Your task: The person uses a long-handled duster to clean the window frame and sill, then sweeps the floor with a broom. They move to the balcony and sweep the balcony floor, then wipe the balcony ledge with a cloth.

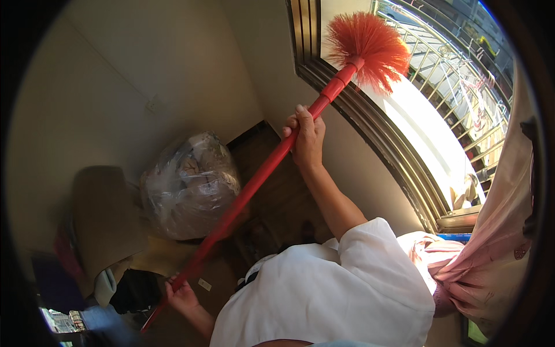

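Observation:
A long red pole [247,191] runs slantwise across the view, with a bushy red bristle duster head [368,52] at its upper end. My right hand [310,139] is wrapped around the pole below its red collars. Lower down, my left hand [182,295] grips the same pole close to its bottom end. The bristles are fanned out in front of the window opening, above the metal window frame [368,126]. Whether they touch the frame cannot be told.
A clear plastic bag [190,191] stuffed with things stands by the wall, beside a brown board-like object [104,217]. A pink curtain [455,273] is gathered at the right. Outside the window are a metal railing [453,121] and hanging clothes hangers [477,95].

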Demonstrator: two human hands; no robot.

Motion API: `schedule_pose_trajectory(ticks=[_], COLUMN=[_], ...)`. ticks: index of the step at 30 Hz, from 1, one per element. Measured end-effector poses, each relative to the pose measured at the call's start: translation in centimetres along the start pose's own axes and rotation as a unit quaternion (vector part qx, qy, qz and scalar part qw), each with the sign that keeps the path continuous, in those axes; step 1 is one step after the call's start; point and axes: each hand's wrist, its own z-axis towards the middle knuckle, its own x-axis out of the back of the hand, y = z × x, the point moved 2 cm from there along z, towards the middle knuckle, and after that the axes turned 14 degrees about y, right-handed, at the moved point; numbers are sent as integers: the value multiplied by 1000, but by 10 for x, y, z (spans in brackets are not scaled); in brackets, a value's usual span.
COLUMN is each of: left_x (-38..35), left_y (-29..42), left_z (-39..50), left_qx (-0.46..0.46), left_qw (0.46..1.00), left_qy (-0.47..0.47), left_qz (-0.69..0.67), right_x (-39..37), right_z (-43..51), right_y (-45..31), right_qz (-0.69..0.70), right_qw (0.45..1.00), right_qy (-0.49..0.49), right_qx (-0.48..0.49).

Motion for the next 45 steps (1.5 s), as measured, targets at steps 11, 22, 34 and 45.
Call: schedule_pose_trajectory(ticks=[11, 22, 34, 45], left_x=[24, 32, 28, 10], left_y=[-17, -21, -2, 8], left_z=[7, 15, 33, 29], left_qx=[15, 32, -24, -109], left_qw=[999, 994, 997, 989], left_qy=[38, 103, 68, 95], left_qz=[34, 18, 23, 35], right_x=[16, 4, -25, -44], right_z=[-9, -6, -6, -7], right_y=[7, 33, 46, 31], right_qz=[-139, -132, -97, -12], right_qw=[983, 989, 992, 996], right_qy=[105, 27, 3, -83], right_qx=[-60, -69, -75, -20])
